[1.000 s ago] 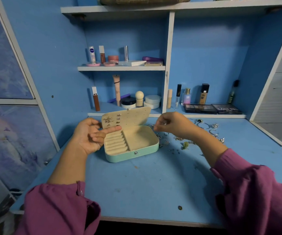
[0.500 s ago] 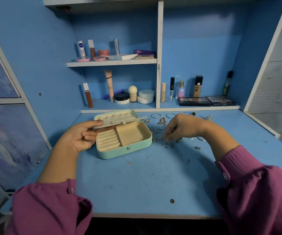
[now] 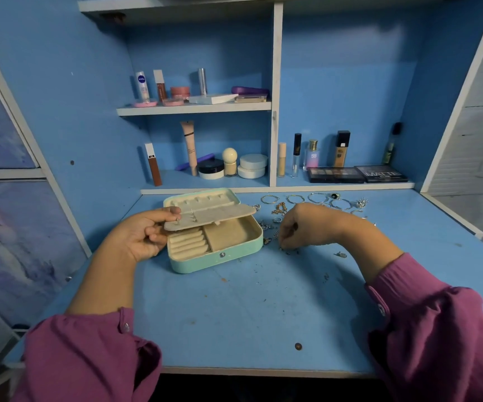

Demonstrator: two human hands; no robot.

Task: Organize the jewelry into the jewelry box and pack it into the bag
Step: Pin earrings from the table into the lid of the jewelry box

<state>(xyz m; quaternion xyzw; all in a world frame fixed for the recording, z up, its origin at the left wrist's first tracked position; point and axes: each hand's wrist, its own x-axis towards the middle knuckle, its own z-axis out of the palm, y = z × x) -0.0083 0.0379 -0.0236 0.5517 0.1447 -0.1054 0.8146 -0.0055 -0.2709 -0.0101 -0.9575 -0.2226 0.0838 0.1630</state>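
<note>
- Two hands busy: our left hand pinches the near-left corner of the earring panel, thumb on top and fingers curled under, holding it roughly level over the tray.
- Our right hand is down on the desk, fingertips bunched over tiny loose pieces just right of the box. It looks like a pinch, but we can't tell whether anything is actually caught in it yet.
- Jewelry box sits open mid-desk, mint shell, lid laid back towards the shelf. Ring rolls and the square compartment show nothing in them. A few studs already sit in the panel.
- Remaining jewelry is scattered right of and behind the box: bangles in a row near the shelf edge, chains, rings and small bits closer in.
- No bag in view.
- Step in hand, our read: pick one small earring or backing and seat it on the panel.
- To do it well:
  - take one piece at a time, using nail tips, not pads
  - keep the panel steady so the seated studs don't drop out
  - bring the post in square to a free hole
  - work over the tray so a dropped piece lands inside
- Risk: backings blend with the specks on the desk; check the pinch before lifting.
</note>
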